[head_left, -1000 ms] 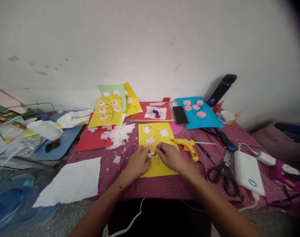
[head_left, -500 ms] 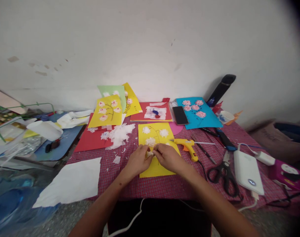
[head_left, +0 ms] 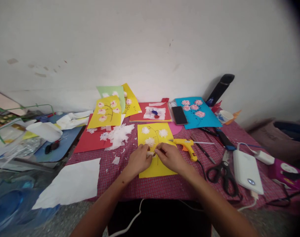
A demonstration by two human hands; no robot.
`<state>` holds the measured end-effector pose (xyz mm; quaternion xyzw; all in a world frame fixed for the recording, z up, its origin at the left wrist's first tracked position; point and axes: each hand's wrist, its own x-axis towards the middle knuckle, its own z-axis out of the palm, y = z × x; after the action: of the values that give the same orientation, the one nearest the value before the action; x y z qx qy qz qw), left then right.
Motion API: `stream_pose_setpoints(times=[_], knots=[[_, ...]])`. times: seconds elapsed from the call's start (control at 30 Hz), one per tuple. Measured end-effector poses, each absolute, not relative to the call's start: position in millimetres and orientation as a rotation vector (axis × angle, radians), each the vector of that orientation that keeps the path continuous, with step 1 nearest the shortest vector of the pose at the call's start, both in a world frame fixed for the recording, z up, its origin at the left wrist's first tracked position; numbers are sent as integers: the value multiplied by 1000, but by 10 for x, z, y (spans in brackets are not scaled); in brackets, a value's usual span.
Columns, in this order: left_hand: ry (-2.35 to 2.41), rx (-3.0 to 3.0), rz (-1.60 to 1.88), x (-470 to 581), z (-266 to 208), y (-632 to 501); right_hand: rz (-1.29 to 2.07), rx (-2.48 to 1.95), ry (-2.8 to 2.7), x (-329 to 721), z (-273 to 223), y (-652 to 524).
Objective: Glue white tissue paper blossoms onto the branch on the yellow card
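A yellow card (head_left: 150,169) lies in front of me, with a drawn stem and white paper flowers such as the one (head_left: 163,133) at its upper right. Over the card's middle, my left hand (head_left: 141,158) is closed on a small piece of white tissue paper (head_left: 150,153). My right hand (head_left: 167,156) pinches at the same piece from the other side, fingertips together. Fingers hide most of the paper. To the right of my right hand lies a yellow glue gun (head_left: 186,147), its nozzle pointing left.
Torn white tissue (head_left: 121,134) lies on a red sheet at left, near a large white sheet (head_left: 73,181). On the right are black scissors (head_left: 224,176), a white power bank (head_left: 248,171) and a phone (head_left: 179,115). Finished-looking flower cards, one blue (head_left: 209,118), stand behind.
Both hands stay over the yellow card, still on the white tissue piece. My right fingertips have shifted slightly at it; the whole view has moved a little.
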<state>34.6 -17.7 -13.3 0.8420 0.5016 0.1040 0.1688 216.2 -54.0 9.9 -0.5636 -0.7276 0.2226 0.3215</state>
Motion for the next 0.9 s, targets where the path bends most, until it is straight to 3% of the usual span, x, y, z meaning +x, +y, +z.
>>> stream_pose_setpoints(times=[0.37, 0.9], knots=[[1292, 2321, 439, 242, -158, -178, 594, -1481, -1822, 2206, -9, -529], [1273, 2371, 371, 235, -114, -197, 564, -1461, -1923, 2158, 13, -523]])
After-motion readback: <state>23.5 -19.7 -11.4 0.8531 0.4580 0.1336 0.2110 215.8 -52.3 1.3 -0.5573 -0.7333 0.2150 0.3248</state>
